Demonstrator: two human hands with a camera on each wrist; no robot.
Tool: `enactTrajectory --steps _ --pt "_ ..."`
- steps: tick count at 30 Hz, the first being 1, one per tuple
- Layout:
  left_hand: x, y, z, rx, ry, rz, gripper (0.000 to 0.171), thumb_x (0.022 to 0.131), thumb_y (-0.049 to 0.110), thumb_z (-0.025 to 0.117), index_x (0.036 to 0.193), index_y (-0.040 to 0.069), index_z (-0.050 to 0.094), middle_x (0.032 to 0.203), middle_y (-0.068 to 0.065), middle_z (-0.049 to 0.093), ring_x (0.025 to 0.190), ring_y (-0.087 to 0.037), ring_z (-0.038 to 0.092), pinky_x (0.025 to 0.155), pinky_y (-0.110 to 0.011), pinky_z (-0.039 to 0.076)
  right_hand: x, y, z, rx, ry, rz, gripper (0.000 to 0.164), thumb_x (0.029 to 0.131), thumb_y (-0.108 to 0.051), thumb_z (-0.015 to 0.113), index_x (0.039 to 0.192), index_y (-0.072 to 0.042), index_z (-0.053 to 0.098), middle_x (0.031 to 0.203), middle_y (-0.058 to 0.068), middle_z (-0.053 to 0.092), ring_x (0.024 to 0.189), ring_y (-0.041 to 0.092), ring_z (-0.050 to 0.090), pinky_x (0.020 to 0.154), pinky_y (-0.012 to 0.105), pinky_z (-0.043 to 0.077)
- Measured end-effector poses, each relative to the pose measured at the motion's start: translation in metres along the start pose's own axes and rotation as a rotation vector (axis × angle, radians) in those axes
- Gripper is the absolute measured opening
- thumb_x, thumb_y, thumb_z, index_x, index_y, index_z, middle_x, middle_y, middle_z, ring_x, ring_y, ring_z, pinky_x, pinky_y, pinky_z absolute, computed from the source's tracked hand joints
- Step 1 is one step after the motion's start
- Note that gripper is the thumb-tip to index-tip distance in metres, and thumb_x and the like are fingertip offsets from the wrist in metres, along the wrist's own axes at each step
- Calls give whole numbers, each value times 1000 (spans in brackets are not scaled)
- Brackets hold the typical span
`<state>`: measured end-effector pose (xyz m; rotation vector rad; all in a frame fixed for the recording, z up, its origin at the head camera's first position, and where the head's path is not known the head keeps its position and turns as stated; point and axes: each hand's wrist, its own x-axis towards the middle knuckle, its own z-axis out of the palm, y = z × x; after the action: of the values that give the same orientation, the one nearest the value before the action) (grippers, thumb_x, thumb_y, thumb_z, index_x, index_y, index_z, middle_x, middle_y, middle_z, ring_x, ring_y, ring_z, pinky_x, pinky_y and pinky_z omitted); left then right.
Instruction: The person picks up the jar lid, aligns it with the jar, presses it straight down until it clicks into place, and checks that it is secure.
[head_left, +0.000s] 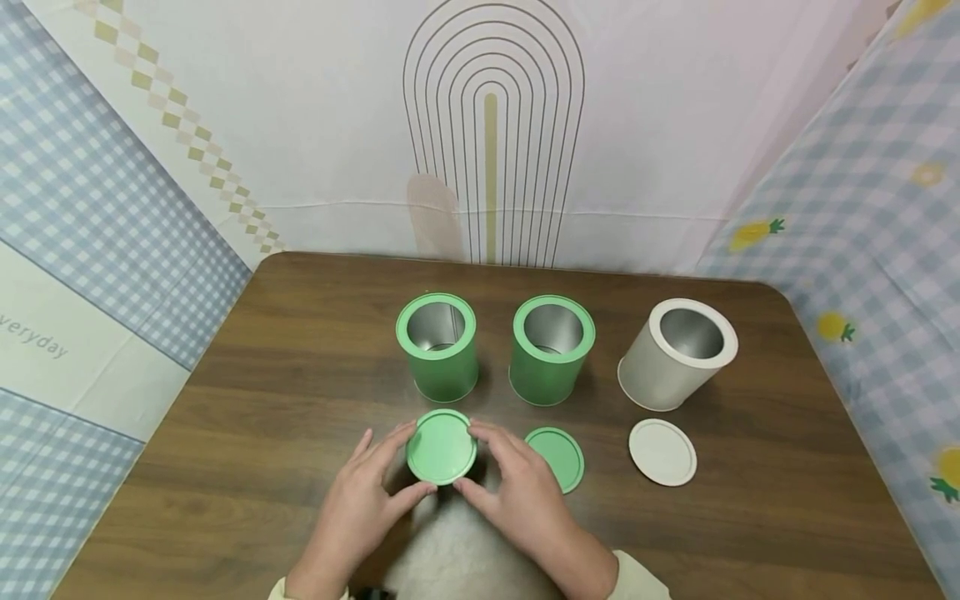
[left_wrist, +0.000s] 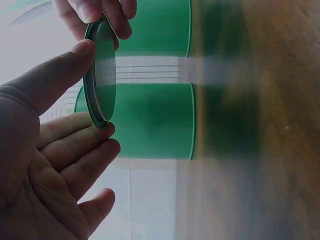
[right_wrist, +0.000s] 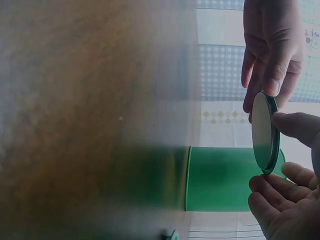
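Between both hands is a round green lid (head_left: 442, 447), held by its edge above the table. My left hand (head_left: 358, 498) pinches its left side with thumb and fingers, and my right hand (head_left: 522, 498) grips the right side the same way. In the left wrist view the lid (left_wrist: 104, 75) appears edge-on, its rim and underside showing. Just beyond it stands an open green can (head_left: 442, 354). A second green lid (head_left: 558, 460) lies on the table, partly covered by my right hand in the head view.
Another open green can (head_left: 550, 354) stands in the middle, with an open white can (head_left: 667, 358) to its right. A white lid (head_left: 663, 452) lies in front of the white can. Patterned cloth (head_left: 337, 125) hangs behind the wooden table (head_left: 247, 433).
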<state>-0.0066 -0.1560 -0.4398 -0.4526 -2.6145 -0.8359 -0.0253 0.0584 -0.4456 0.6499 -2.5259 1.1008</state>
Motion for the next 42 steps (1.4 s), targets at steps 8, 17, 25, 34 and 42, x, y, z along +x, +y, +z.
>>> enactTrajectory --steps 8,17,25,34,42 --pt "6 4 -2 -13 41 7 75 65 24 93 130 3 63 129 -7 68 116 -24 66 109 -52 40 7 -1 -3 6 21 -21 61 69 -22 93 122 -8 66 126 2 68 117 19 65 90 37 56" --pt "10 7 -4 -39 77 -5 78 65 18 94 134 1 61 134 -9 65 118 -25 65 111 -49 38 12 -3 -3 26 51 -50 59 69 -20 93 120 -6 66 127 3 68 115 19 66 86 37 57" --pt "15 10 -5 -54 86 -36 80 64 13 94 136 1 60 135 -11 64 118 -26 65 108 -54 40 18 -5 -4 36 77 -72 58 70 -16 93 120 -5 65 132 5 66 115 21 66 84 37 58" --pt "18 9 -5 -50 120 -39 80 64 14 94 135 0 61 134 -10 64 116 -27 66 108 -50 40 25 -9 -9 57 41 -36 58 72 -15 91 123 -4 65 133 5 65 119 21 64 89 39 57" --pt "18 7 -5 -57 138 -48 80 63 14 95 135 1 62 134 -9 65 115 -26 67 107 -50 41 30 -12 -12 53 2 -12 63 73 -18 91 128 -5 64 135 4 64 124 20 61 93 39 55"
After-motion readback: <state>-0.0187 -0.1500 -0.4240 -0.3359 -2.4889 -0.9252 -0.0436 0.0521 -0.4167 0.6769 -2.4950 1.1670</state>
